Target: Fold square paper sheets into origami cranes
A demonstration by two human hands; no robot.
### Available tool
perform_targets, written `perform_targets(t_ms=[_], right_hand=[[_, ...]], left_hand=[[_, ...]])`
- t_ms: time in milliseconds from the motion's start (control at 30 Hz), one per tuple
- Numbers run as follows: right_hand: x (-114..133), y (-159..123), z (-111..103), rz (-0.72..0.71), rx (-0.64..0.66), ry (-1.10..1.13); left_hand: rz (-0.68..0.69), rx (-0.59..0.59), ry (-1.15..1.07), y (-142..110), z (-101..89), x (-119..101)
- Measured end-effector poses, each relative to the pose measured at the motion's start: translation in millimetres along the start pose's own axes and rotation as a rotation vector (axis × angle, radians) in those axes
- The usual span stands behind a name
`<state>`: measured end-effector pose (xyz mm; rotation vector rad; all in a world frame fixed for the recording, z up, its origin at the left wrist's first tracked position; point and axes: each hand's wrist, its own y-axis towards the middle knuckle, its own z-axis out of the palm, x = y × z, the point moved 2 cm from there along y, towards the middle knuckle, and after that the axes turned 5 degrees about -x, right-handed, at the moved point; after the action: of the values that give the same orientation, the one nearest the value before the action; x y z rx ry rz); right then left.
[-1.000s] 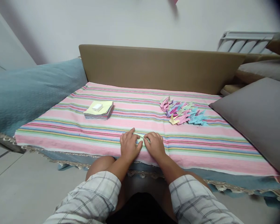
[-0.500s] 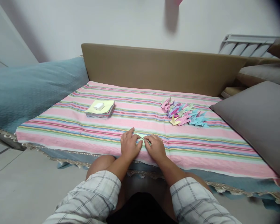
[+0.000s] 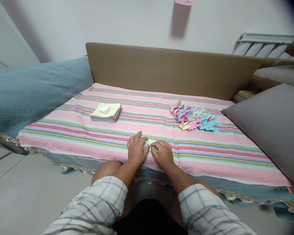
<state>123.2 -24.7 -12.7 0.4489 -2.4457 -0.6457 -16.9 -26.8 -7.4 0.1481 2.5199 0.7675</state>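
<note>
A small piece of pale green folded paper (image 3: 150,141) lies on the striped cloth, partly hidden by my fingers. My left hand (image 3: 137,149) holds its left side, thumb and fingers pressed at the paper. On the right edge, my right hand (image 3: 163,152) pinches the same paper between thumb and fingertips. Both thumbs nearly meet at the near side of the sheet. Beyond my right hand sits a cluster of folded paper cranes (image 3: 193,117) in pink, purple, green, yellow and blue.
A stack of coloured paper (image 3: 104,119) with a small white block (image 3: 104,109) on top stands at the left. The striped cloth (image 3: 142,107) covers a seat with a brown backrest (image 3: 161,70). Grey cushions (image 3: 271,120) lie at the right, a blue-covered armrest (image 3: 39,88) at the left.
The green paper shows a wider face between my hands than before. My hands stay in nearly the same place, and the camera view has shifted slightly.
</note>
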Motion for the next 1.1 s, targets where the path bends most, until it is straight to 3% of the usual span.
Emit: perform_targets(t_ms=[367,833,1100], right_hand=[[-12,-1,-1,-0.092,0.099,0.013],[-10,-5,-11,-0.243,0.108,-0.050],[-12,-9,-18,-0.207,0.120,-0.095]], left_hand=[[0.066,0.100,-0.026,6,-1.3,9],[-0.006,0.079,-0.022,8,1.9,9],[-0.021,0.052,-0.005,9,4.2,8]])
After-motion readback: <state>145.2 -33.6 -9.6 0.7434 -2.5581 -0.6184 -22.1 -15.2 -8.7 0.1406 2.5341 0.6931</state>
